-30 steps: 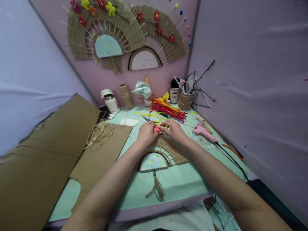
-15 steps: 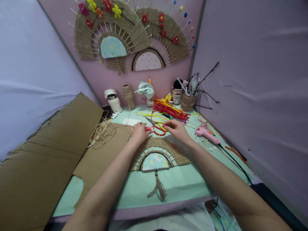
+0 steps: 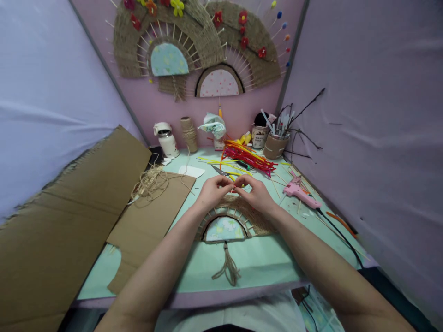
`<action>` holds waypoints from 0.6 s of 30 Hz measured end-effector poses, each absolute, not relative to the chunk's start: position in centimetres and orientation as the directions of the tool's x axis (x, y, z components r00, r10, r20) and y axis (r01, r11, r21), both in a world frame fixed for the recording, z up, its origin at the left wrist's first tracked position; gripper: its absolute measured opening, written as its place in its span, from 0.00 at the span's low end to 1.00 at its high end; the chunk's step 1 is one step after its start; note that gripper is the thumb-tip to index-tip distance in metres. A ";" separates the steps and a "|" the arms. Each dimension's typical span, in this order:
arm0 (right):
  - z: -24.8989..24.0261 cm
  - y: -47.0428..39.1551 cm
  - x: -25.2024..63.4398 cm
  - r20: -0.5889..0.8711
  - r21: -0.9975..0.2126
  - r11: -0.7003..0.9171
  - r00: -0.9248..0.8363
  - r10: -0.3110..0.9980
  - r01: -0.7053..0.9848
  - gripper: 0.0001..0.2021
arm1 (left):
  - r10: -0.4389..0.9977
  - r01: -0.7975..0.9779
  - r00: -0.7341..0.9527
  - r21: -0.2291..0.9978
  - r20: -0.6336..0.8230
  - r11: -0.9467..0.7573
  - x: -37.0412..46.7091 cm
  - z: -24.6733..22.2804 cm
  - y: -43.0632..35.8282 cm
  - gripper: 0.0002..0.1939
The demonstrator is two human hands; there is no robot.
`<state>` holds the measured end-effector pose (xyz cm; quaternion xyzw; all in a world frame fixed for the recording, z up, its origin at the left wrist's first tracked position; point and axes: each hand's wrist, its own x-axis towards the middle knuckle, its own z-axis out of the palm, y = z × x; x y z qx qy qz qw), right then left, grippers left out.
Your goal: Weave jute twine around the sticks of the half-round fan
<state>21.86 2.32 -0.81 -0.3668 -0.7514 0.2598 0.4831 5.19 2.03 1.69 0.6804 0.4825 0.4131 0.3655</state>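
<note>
My left hand and my right hand meet fingertip to fingertip above the top edge of a woven twine fan. Both are closed in a pinch on a small red piece, mostly covered by the fingers, so its exact kind is unclear. Just behind them lie scissors, blades showing and handles largely hidden. The fan lies flat, with a floral half-circle at its centre and a twine tassel hanging toward me.
Red and yellow pipe cleaners are heaped behind the hands. A pink glue gun with a black cord lies at right. Cardboard and tangled twine are at left. A bottle, a twine spool and a jar stand behind.
My hands have come together from a short gap, and their fingertips now meet around the red piece. The view has shifted slightly.
</note>
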 end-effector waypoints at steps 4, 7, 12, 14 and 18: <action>-0.5 2.1 21.9 0.520 -0.742 0.587 -0.274 0.809 0.324 0.05 | 0.965 0.362 0.175 0.899 0.194 -0.247 5.2 1.6 1.8 0.08; -0.5 2.0 21.9 0.516 -0.737 0.587 -0.281 0.809 0.336 0.05 | 0.967 0.357 0.165 0.902 0.195 -0.242 5.4 1.8 1.3 0.07; -0.9 1.8 21.5 0.527 -0.722 0.592 -0.270 0.806 0.359 0.03 | 0.971 0.362 0.165 0.906 0.171 -0.221 5.7 1.4 1.0 0.04; -0.8 1.7 21.3 0.509 -0.745 0.573 -0.264 0.819 0.342 0.02 | 0.972 0.372 0.153 0.900 0.181 -0.226 5.9 1.0 1.1 0.03; 0.1 1.9 21.5 0.320 -0.946 0.325 -0.190 0.928 -0.004 0.02 | 0.968 0.351 0.070 0.902 0.241 -0.250 5.9 0.8 1.0 0.01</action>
